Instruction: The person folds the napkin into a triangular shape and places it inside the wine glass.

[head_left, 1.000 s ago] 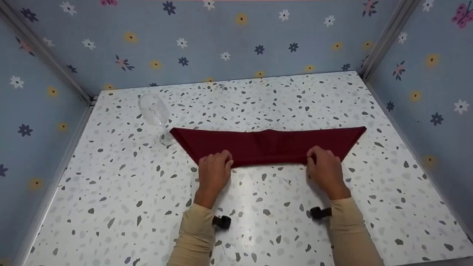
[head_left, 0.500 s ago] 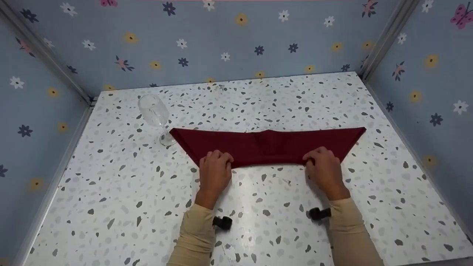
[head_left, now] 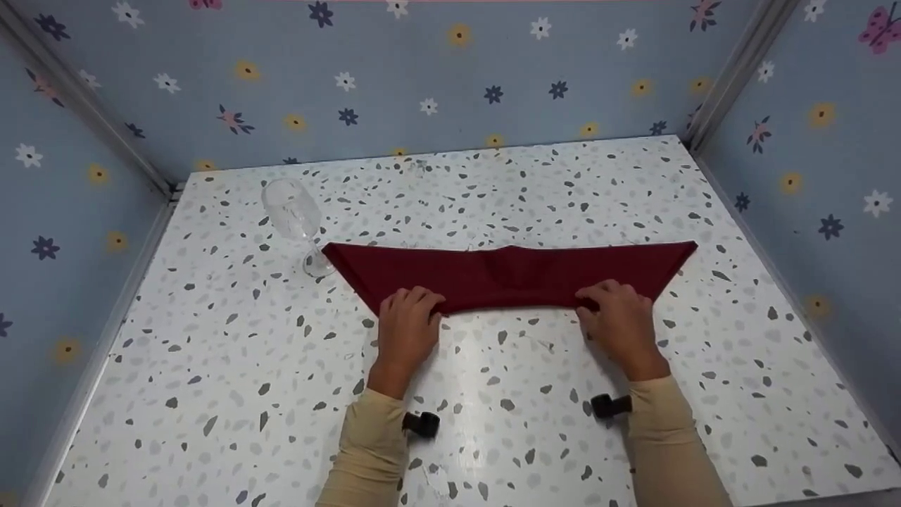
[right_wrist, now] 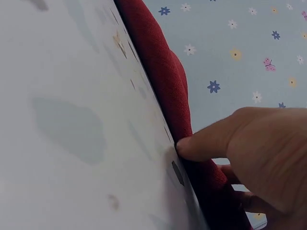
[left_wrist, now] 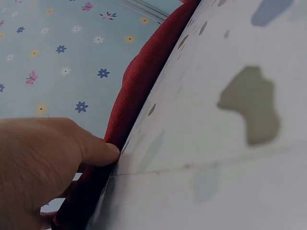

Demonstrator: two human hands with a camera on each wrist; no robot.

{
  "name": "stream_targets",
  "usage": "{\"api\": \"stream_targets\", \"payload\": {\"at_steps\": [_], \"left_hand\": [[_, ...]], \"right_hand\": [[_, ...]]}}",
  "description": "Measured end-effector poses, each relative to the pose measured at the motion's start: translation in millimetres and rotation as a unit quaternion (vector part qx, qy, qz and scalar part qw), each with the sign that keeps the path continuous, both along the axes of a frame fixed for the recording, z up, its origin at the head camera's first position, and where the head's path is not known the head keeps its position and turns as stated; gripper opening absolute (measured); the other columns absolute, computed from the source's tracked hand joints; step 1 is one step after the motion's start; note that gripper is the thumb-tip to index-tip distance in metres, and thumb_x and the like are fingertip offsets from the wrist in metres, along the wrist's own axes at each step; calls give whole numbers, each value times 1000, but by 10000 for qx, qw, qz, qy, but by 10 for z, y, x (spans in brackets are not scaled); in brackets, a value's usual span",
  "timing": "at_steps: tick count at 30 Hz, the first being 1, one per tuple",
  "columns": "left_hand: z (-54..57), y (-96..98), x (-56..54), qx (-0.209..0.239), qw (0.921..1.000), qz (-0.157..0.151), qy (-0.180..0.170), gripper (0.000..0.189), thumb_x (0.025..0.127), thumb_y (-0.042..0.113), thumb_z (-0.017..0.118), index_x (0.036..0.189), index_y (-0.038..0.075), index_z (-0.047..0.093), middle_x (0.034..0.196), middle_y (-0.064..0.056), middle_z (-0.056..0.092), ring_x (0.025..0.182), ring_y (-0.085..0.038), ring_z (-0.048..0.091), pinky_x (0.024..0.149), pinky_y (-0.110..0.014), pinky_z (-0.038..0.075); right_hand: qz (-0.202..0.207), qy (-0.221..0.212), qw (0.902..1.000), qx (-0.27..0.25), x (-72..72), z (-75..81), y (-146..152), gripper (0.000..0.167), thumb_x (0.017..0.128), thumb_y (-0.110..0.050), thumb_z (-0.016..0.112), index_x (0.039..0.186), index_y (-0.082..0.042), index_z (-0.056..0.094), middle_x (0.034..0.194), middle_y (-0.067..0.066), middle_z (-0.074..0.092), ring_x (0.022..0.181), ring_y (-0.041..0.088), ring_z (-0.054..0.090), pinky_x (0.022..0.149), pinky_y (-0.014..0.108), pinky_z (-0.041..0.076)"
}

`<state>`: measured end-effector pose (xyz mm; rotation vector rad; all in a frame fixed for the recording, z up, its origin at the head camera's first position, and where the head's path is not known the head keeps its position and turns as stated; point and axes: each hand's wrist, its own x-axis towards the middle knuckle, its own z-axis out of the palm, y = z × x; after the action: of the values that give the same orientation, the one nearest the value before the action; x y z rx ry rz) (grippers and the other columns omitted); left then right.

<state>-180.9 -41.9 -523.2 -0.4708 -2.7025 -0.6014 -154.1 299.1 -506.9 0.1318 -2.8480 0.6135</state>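
Observation:
A dark red cloth napkin [head_left: 450, 276], folded into a long trapezoid, lies across the middle of the table, its wide side away from me. My left hand [head_left: 407, 332] grips the near edge towards the left end, fingers over the top. Towards the right end, my right hand [head_left: 622, 325] holds the same edge. In the left wrist view the thumb [left_wrist: 103, 152] presses against the thick folded edge of the napkin [left_wrist: 136, 81]. The right wrist view shows the other thumb [right_wrist: 201, 146] likewise at the napkin's edge [right_wrist: 165, 76], with fingers on its far side.
A clear stemmed wine glass [head_left: 292, 211] is at the left, its foot close to the napkin's far left corner. Speckled white tabletop [head_left: 507, 443] extends around the cloth. Blue flowered panels [head_left: 422, 77] close in the back and sides.
The napkin's near edge has shifted slightly away from me between the hands. The right hand's fingers have crept a little to the left; the wine glass stays put.

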Motion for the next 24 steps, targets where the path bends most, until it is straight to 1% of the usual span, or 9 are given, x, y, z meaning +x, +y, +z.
{"api": "stream_targets", "payload": {"at_steps": [3,5,8,11,14,17,24], "left_hand": [[-9,-8,-9,4,9999,50,102,20,91,11,73,111,15,77,106,-2,71,101,-27,60,99,-49,43],[-10,-8,-13,19,9998,98,199,19,91,11,73,109,15,77,103,-1,72,99,-27,62,98,-49,44],[1,2,-10,54,9994,146,317,16,89,9,74,104,15,79,97,-2,73,94,-27,63,96,-49,44],[17,14,-7,73,9992,188,356,15,89,9,75,101,15,79,93,-2,74,91,-27,64,96,-48,44],[29,21,-4,18,9992,238,333,14,89,9,74,102,15,79,92,-3,73,91,-27,64,97,-48,44],[35,22,-3,-37,9991,293,312,14,91,10,73,103,15,78,93,-3,73,92,-28,64,98,-49,43],[18,4,-14,54,9990,412,136,14,94,10,68,106,13,76,94,-5,73,93,-29,64,100,-50,41]], "right_hand": [[-44,-9,10000,27,-5,-5,-5,27,92,-19,73,118,-11,75,115,15,66,107,38,58,93,63,36],[-110,35,9999,53,-5,-5,-14,26,92,-18,73,117,-11,75,113,14,67,105,37,59,93,62,37],[-234,181,9995,61,4,-4,-29,21,91,-16,73,111,-10,78,109,14,67,102,36,59,92,63,37],[-334,343,9988,24,8,1,-44,16,91,-15,72,104,-7,79,108,14,65,103,36,57,93,65,36],[-379,429,9984,31,0,9,-53,14,92,-14,71,100,-5,78,110,13,63,107,37,53,96,66,33],[-406,420,9983,80,-11,10,-52,14,92,-14,71,98,-4,78,110,13,64,111,38,52,99,68,28],[-465,143,9988,96,-1,-1,-31,17,96,-17,67,104,-6,76,110,12,68,113,38,55,104,71,24]]}}
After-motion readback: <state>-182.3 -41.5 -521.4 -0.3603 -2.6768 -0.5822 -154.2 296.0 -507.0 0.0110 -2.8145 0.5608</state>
